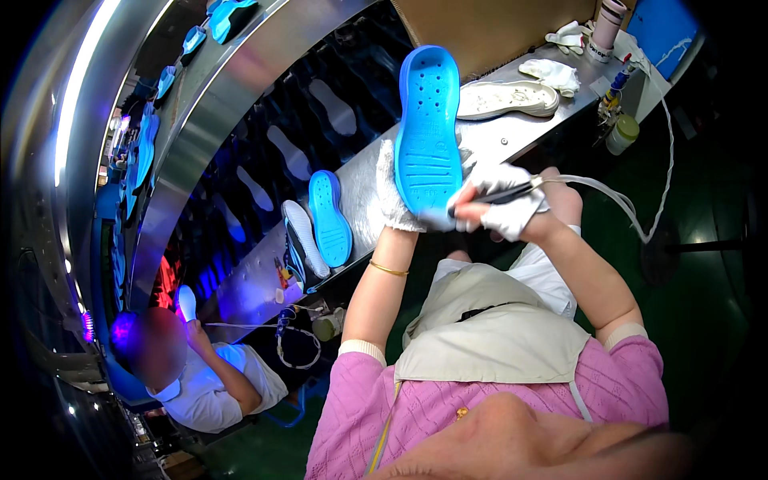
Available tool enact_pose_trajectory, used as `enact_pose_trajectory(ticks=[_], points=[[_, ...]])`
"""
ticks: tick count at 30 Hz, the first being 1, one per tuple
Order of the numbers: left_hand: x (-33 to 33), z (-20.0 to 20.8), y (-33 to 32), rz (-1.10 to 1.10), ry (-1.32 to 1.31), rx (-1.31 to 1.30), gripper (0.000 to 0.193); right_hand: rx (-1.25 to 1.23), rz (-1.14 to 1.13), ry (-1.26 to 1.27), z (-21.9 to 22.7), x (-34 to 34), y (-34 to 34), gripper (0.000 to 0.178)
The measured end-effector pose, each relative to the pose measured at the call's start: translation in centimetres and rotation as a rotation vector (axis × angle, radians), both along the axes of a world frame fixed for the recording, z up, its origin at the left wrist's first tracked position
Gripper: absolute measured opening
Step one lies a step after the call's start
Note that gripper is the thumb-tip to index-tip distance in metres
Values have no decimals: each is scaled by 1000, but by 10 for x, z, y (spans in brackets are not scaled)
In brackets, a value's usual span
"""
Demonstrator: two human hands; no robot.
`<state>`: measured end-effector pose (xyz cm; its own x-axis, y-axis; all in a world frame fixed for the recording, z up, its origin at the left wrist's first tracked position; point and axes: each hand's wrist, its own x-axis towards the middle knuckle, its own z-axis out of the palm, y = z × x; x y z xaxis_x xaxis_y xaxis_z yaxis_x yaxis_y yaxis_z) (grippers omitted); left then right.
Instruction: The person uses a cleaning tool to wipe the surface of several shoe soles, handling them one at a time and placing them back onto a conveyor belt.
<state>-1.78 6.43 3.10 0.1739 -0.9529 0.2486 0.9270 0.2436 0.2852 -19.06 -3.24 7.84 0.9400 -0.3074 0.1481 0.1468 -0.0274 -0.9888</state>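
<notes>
I hold a bright blue shoe sole [428, 132] upright, tread side facing me, toe pointing up. My left hand [390, 196], in a white glove, grips the sole's left edge near the heel. My right hand [500, 204], also gloved, holds a thin dark pen-like tool [500, 194] with its tip against the heel end of the sole. A pale tube [616, 200] runs from the tool off to the right.
A steel bench [496, 140] carries a white sole [508, 98], white gloves [552, 74], and further left a blue sole [330, 218] beside a grey one [304, 238]. A dark conveyor [296, 152] with sole outlines runs behind. Another person [204, 376] sits at lower left.
</notes>
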Motion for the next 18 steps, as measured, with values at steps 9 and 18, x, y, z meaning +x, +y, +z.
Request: enact_pose_trajectory(ticks=[9,18], points=[[-9,-41,2,136,-54,-79,60,-460,-97,-399,14,15,15,17],[-26,-11,25,-10,144,99,82,88,35,1,14,24,-67,9]])
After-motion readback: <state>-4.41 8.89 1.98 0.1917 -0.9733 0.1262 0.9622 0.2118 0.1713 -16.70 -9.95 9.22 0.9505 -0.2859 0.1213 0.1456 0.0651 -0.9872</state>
